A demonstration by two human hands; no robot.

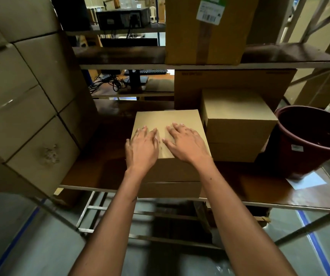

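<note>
A plain brown cardboard box stands on the dark wooden shelf, its front face near the shelf's front edge. My left hand lies flat on the box's top at the near left, fingers straight and spread. My right hand rests flat on the top beside it, fingers stretched forward. Neither hand curls round anything. A second, slightly taller cardboard box stands right against the first one's right side.
A dark red plastic bucket sits tilted at the shelf's right, beside a white paper sheet. Stacked cartons fill the left. A labelled carton stands on the upper shelf. Behind, a desk with cables and a keyboard shows.
</note>
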